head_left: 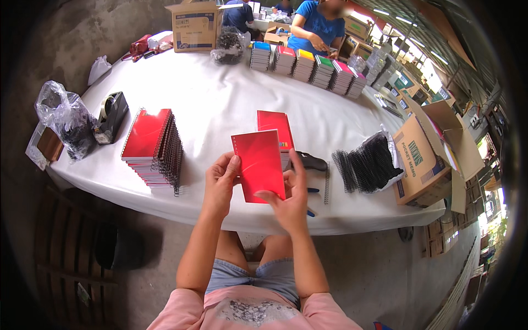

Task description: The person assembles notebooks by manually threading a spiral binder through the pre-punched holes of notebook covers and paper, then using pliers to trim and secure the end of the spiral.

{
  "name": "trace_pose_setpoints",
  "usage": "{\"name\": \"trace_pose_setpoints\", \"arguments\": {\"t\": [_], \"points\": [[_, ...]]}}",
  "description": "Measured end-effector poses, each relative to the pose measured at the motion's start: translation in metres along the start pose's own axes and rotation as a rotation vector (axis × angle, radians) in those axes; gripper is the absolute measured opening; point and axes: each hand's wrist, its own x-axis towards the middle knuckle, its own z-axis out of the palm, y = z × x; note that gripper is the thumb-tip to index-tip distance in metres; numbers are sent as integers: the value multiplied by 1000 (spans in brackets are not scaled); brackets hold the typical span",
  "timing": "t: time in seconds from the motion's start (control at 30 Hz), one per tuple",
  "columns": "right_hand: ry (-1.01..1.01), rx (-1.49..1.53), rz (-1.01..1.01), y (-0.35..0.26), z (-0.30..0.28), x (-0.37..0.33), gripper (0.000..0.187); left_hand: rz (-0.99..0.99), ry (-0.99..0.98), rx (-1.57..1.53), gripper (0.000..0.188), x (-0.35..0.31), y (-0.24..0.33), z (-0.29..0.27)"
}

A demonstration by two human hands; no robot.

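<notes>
Above the table's near edge I hold up a red notebook with punched holes along its left side and no coil visible in it. My left hand pinches its left edge, thumb on the cover. My right hand grips the lower right side with the thumb in front. Just behind it lies a stack of red notebooks, partly hidden. To the right are a black tool, partly covered by my hand, a single black spiral coil and a blue-tipped item.
Coil-bound red notebooks stand stacked at left, near a black tape dispenser and a plastic bag. Black coils and an open carton are at right. Colored notebook stacks line the far edge, before a person.
</notes>
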Motion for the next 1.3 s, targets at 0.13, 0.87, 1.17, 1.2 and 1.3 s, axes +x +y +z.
{"name": "trace_pose_setpoints", "arguments": {"t": [0.13,0.87,1.17,1.2,1.3], "points": [[213,73,147,14,-61,14,67,572,196,881,12,-5,12,-10],[-47,-920,361,13,-123,27,35,696,27,1498,50,-7,-68,-11],[-312,-465,280,14,-63,0,23,865,190,1426,47,-7,-76,-12],[-326,-465,322,17,-59,-1,22,871,162,1402,46,-6,-76,-11],[-307,-420,228,27,-52,0,22,879,188,1456,46,-5,-77,-10]]}}
